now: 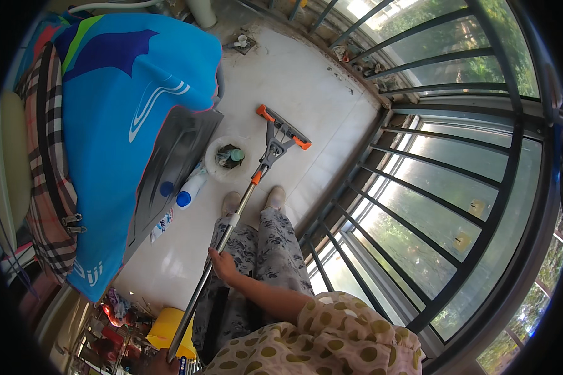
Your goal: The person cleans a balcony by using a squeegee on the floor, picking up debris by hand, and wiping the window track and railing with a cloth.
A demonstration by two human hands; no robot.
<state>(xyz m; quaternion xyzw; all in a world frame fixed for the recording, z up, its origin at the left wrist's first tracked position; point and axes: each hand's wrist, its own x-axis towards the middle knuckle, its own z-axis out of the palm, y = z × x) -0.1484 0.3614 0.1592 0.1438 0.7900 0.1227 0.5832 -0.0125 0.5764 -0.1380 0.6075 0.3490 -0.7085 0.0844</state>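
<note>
A sponge mop with a steel pole runs diagonally across the view. My right hand grips the pole at mid-length, in front of my patterned trousers. Lower down, near the bottom edge, my left hand is closed around the pole's upper end and is partly in shadow. The grey and orange mop head rests on the pale tiled floor, beyond my shoes. Beside the mop head stands a round white bin with a green-topped item and dark matter inside.
A blue patterned cover drapes over a grey appliance on the left. A white bottle with a blue cap stands near it. Black metal railings line the window side. A yellow bucket sits behind my left hand. A drain fitting lies ahead.
</note>
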